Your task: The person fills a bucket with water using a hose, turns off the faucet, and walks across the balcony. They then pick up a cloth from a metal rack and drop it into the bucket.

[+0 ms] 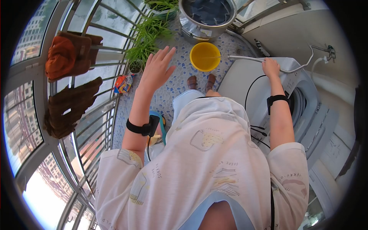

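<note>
My right hand is wrapped round a thin silvery shower hose, above the top of the washing machine. The free end of the hose points left at a yellow bucket on the floor, and a faint stream of water seems to run from it into the bucket. From my hand, the hose loops right to a tap on the wall. My left hand is raised with its fingers spread and holds nothing. It is left of the bucket, near the green plants.
A large steel pot of dark water stands beyond the bucket. The washing machine is at right. Along the left, railings carry an orange-brown cloth and a dark brown cloth. A detergent bag and a blue stool are at left.
</note>
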Action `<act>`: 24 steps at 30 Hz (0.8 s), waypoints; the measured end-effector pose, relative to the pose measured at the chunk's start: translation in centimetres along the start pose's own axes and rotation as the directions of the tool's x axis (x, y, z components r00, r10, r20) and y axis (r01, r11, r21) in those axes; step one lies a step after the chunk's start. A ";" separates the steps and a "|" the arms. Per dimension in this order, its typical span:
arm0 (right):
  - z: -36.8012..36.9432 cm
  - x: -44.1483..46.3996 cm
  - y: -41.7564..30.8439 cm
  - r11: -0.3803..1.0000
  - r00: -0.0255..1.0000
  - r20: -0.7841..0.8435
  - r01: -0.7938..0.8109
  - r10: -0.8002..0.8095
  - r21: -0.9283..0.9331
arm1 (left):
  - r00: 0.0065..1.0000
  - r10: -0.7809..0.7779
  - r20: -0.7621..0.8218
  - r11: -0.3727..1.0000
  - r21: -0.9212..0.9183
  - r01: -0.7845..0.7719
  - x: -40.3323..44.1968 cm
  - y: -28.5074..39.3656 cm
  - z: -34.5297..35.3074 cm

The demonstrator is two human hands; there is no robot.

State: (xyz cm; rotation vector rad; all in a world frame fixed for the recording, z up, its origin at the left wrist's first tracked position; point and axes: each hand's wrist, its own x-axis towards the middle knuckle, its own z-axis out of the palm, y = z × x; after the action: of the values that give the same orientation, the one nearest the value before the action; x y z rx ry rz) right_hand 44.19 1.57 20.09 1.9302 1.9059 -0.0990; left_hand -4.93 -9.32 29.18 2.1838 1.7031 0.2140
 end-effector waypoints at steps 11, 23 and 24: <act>0.3 0.9 0.1 0.999 1.000 -0.006 0.017 -0.017 -0.032 | 0.934 -0.339 -0.114 0.941 -0.049 0.336 -12.5 -1.1 0.4; -0.5 0.1 -0.1 0.998 0.998 -0.013 0.055 -0.055 0.007 | 0.915 -0.380 -0.133 0.924 -0.002 0.383 -19.3 4.5 -1.9; -0.5 0.1 -0.2 0.999 0.999 0.001 0.054 -0.054 0.000 | 0.912 -0.384 -0.148 0.921 0.012 0.390 -19.6 4.7 -2.1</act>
State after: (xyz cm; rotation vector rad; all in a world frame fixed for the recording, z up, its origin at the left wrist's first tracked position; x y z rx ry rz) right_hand 43.91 1.89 20.50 1.8782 1.9580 -0.1157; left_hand -6.50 -28.70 34.84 1.8412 2.1955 0.2349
